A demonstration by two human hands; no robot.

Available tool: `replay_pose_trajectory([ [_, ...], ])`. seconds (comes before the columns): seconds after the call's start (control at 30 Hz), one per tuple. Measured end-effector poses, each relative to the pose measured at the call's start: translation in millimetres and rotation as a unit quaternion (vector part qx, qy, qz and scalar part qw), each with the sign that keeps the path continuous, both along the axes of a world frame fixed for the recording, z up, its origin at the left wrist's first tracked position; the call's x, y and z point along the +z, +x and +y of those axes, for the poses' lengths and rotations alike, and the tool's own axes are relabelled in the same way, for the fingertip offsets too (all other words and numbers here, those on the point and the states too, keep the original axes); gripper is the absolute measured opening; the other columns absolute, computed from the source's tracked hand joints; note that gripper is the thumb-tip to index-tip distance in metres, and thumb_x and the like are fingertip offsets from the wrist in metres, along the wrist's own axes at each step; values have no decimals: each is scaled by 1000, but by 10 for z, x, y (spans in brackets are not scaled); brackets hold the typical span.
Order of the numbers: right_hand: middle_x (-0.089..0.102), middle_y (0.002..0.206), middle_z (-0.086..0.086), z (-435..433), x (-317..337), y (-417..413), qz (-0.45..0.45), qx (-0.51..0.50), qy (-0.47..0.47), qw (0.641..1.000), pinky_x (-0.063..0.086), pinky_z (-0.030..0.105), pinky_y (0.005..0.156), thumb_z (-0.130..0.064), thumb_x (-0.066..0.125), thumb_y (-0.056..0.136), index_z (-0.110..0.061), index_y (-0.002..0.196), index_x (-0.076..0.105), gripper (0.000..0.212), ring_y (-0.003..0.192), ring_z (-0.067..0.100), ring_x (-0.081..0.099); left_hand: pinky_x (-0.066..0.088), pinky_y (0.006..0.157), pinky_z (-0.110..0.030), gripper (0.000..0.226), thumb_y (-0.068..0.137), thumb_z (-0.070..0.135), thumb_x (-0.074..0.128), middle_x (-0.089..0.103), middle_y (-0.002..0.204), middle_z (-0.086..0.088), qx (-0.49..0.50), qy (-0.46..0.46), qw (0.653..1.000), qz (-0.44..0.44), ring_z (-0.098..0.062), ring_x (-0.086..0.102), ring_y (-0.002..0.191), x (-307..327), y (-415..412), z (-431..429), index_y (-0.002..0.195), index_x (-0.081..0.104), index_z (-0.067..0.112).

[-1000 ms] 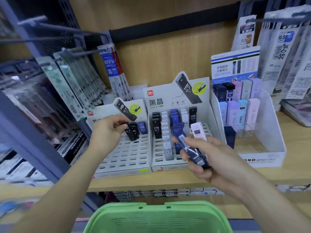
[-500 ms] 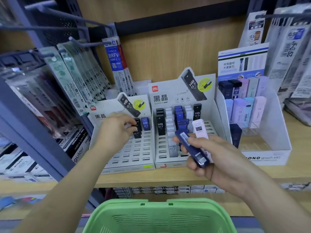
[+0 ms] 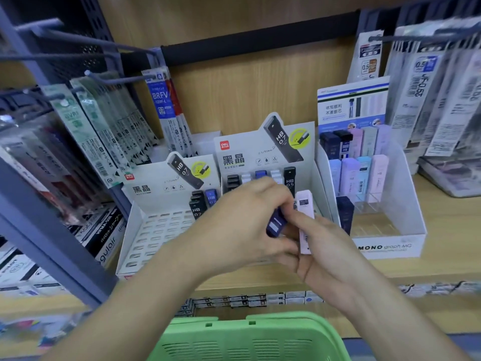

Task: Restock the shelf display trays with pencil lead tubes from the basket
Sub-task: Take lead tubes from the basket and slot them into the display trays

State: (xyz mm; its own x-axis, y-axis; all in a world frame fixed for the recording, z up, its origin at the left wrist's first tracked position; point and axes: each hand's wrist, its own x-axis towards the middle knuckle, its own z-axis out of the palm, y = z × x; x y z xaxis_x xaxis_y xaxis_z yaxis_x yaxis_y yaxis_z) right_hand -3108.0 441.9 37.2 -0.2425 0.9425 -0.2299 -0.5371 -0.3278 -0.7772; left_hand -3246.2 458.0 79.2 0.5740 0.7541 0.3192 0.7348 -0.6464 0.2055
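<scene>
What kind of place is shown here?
Most likely a stationery shop: pen refill packs hang in rows, cardboard display trays hold pencil lead tubes on a wooden shelf, and a green basket waits below.

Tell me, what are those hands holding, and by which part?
Left hand grips the dark blue lead tube by its upper end; right hand holds the white lead tube by its lower half.
</scene>
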Motion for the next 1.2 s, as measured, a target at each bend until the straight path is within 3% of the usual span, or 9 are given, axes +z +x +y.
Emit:
replay_pose_trajectory([
  [0.1, 74, 77, 13, 24, -16, 27, -29, -10, -13, 999, 48, 22, 40, -28, 53, 100, -4, 108, 64, 28, 55, 20, 69, 49, 71, -24, 10, 77, 30, 75, 65, 75, 14, 32, 26, 996, -84, 1, 57, 70, -16, -53, 39, 83, 69, 26],
  [0.2, 71, 73, 10, 34, -20, 72, -91, -17, 13, 996, 27, 16, 35, -36, 56, 96, -11, 104, 59, 26, 45, 13, 53, 56, 63, -25, 6, 80, 19, 75, 69, 63, 2, 104, -92, 958, -251, -6, 62, 57, 89, -81, 47, 75, 72, 20],
  [0.4, 61, 62, 7, 52, -9, 132, -104, -13, 71, 992, 15, 17, 37, -36, 56, 95, -11, 96, 64, 26, 38, 9, 33, 57, 65, -23, 18, 84, 2, 64, 73, 80, -14, 73, -274, 867, -411, -18, 68, 67, 173, -153, 63, 100, 69, 9],
  [0.6, 45, 49, 3, 51, -26, 168, -100, 1, 54, 994, 16, 17, 35, -38, 56, 94, -7, 81, 59, 34, 36, 8, 26, 58, 71, -27, 27, 66, 13, 73, 73, 86, -14, 68, -279, 859, -424, -23, 70, 75, 169, -182, 72, 94, 72, 11],
  [0.7, 38, 47, 0, 50, -18, 211, -98, 4, 53, 994, 13, 18, 37, -39, 58, 91, -9, 75, 58, 34, 36, 8, 22, 55, 66, -20, 24, 70, 16, 70, 72, 80, -6, 65, -303, 849, -428, -16, 68, 70, 184, -158, 65, 94, 73, 13],
  [0.8, 34, 50, -2, 39, 3, 300, -133, -2, 74, 988, 13, 20, 38, -45, 62, 84, -15, 73, 56, 32, 39, 8, 20, 55, 66, -19, 19, 81, 2, 66, 71, 74, -1, 71, -296, 845, -440, -17, 69, 70, 201, -59, 47, 97, 72, 11],
  [0.9, 32, 54, -4, 99, 52, 476, -147, -43, 59, 986, 11, 20, 40, -45, 57, 93, -19, 83, 59, 28, 41, 8, 19, 56, 68, -18, 25, 87, -7, 60, 72, 75, -2, 102, -236, 855, -450, -17, 70, 70, 243, 79, 76, 94, 73, 13],
  [1.0, 38, 54, -3, 203, 92, 763, -60, -117, 17, 991, 14, 12, 35, -39, 44, 99, -17, 96, 58, 26, 35, 7, 20, 56, 73, -18, 24, 89, -3, 60, 72, 75, 2, 97, -192, 871, -441, -14, 69, 71, 371, 254, 219, 98, 73, 16],
  [1.2, 48, 67, -2, 250, 54, 1292, -43, -240, 7, 970, 22, 17, 33, -27, 43, 101, -8, 106, 67, 32, 44, 8, 35, 57, 84, -32, 21, 84, 1, 69, 73, 83, -6, 72, -154, 918, -359, -22, 70, 77, 418, 729, 433, 95, 72, 18],
])
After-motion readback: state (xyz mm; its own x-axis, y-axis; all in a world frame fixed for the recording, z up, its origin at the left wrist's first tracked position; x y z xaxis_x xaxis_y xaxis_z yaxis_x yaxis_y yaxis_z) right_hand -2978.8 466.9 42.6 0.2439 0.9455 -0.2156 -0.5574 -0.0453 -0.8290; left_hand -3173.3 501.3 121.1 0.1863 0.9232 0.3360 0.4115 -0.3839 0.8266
